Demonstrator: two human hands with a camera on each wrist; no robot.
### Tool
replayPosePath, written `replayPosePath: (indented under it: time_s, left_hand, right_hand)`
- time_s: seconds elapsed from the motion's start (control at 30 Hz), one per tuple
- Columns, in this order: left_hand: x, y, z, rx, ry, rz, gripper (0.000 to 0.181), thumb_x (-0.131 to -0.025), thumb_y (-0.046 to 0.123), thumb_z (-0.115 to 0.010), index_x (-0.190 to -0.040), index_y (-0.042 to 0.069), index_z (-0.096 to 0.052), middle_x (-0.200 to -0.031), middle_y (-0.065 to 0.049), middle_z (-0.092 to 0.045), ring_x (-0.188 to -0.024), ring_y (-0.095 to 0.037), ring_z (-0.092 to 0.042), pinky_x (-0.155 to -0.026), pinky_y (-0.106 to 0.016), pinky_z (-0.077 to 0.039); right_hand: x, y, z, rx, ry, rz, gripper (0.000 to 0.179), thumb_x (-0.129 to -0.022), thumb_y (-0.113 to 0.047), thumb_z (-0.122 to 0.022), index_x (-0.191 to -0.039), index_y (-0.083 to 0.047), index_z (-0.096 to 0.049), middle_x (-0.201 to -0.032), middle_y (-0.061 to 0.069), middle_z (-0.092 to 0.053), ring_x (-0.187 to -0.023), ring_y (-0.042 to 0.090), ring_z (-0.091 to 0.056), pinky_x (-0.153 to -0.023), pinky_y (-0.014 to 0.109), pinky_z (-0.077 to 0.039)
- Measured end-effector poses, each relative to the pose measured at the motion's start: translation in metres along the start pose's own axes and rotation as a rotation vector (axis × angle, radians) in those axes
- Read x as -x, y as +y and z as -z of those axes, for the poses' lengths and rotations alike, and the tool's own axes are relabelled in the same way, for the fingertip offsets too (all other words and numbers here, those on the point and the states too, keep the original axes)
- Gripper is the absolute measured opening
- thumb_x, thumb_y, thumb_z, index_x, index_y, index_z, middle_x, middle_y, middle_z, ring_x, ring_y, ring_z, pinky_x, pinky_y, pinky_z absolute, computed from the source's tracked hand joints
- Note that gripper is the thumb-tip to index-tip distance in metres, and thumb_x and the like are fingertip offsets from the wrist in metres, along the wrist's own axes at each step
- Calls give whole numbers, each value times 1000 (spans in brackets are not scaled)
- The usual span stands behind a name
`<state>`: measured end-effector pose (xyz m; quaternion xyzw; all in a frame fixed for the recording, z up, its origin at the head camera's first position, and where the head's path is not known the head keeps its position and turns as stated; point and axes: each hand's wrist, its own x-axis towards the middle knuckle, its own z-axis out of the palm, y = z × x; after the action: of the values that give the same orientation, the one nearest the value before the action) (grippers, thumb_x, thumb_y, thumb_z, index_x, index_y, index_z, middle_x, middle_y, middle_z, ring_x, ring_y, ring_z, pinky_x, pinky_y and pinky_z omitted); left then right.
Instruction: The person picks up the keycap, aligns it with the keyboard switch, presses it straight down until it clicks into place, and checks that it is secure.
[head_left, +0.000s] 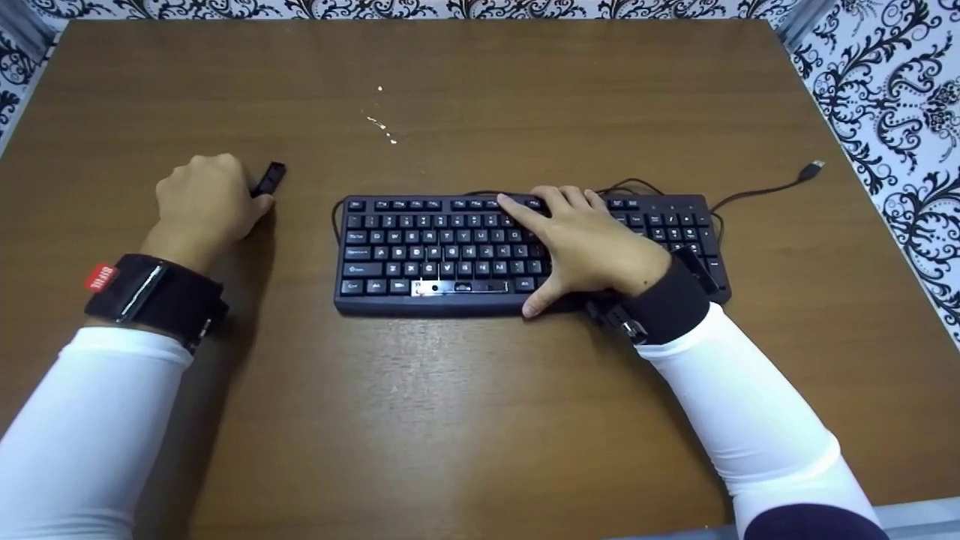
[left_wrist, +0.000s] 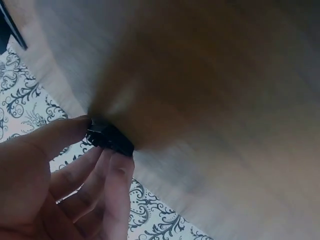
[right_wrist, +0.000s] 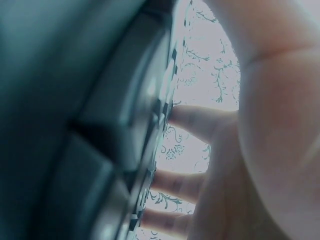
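Note:
A black keyboard (head_left: 435, 307) lies flat on the brown table. Where its space bar would sit, a shiny bare strip (head_left: 487, 287) shows. My right hand (head_left: 592, 247) holds the keyboard across its width, thumb at the front edge and spread fingers at the back edge. From the right wrist, the fingertips (right_wrist: 180, 185) touch the keyboard's far side, with a gap under the palm. Off to the left, my left hand (head_left: 206, 199) pinches a long black keycap (head_left: 270, 178) just above the table. In the left wrist view thumb and fingertips grip the keycap (left_wrist: 112, 137).
Behind the keyboard runs its black cable, ending in a USB plug (head_left: 810, 171) at the right. Several tiny pale flecks (head_left: 381, 126) mark the table (head_left: 487, 420) farther back. Black-and-white patterned covering (head_left: 885, 112) surrounds the table's back and right edges.

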<state>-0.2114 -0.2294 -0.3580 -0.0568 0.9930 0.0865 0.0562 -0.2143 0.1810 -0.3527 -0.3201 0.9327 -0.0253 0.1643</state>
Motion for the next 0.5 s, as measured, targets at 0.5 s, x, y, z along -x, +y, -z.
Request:
replayPosePath:
  time_s: [0.5]
  left_hand:
    - [25,52,19,385,162,-154,31,-88,23,-67,-107,-1,-62,-105,-20,-74,-93,-35,-70,-82,-44,-55]
  right_hand:
    - [-1,0,2,-1,4,14,140,-52,-75,-83,-161,-30,-8,-160,19,-24,-146,43,-23,-119,67,-14]
